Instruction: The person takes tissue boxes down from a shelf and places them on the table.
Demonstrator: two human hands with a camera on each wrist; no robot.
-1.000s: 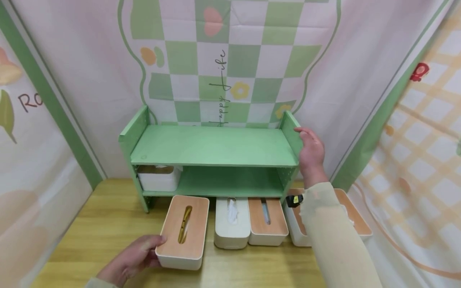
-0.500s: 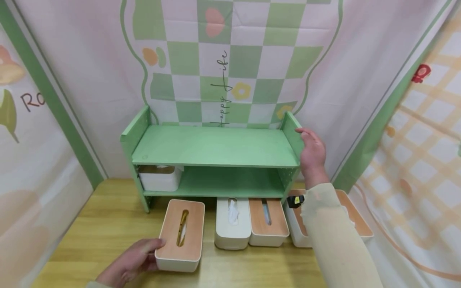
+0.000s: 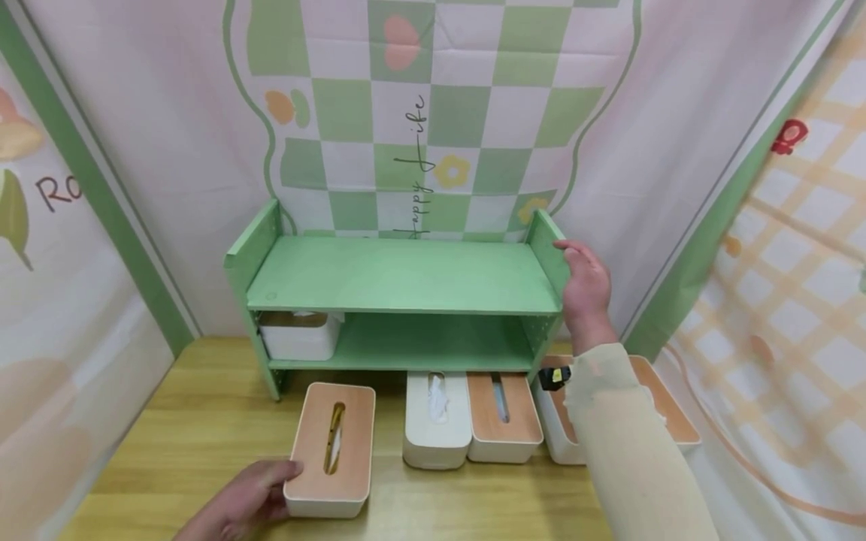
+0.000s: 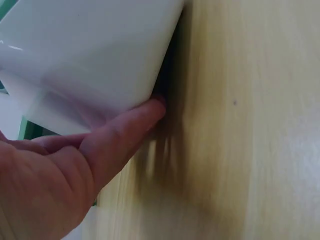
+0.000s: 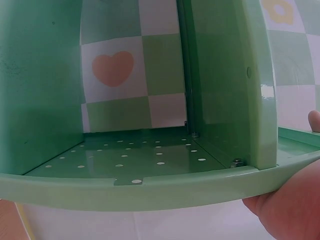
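A tissue box (image 3: 352,454) with a wood-coloured lid and white sides is at the front left of the table; yellow and white show through its slot. My left hand (image 3: 249,494) grips its near left corner, thumb at the lid's edge. In the left wrist view, a finger of that hand (image 4: 60,175) lies under the bottom edge of the white box wall (image 4: 105,45). My right hand (image 3: 587,297) holds the right side panel of a green two-tier shelf (image 3: 406,274). In the right wrist view, one fingertip (image 5: 314,121) shows beyond the panel's rim.
A white tissue box (image 3: 301,340) stands on the lower tier's left end. On the table, a cream tissue box (image 3: 436,436) and a wood-lidded one (image 3: 504,428) sit side by side before the shelf. More wood-lidded boxes (image 3: 666,398) are partly hidden behind the right forearm.
My left hand has drawn the tissue box towards me and a little left, away from the shelf. My right hand has stayed on the side panel.
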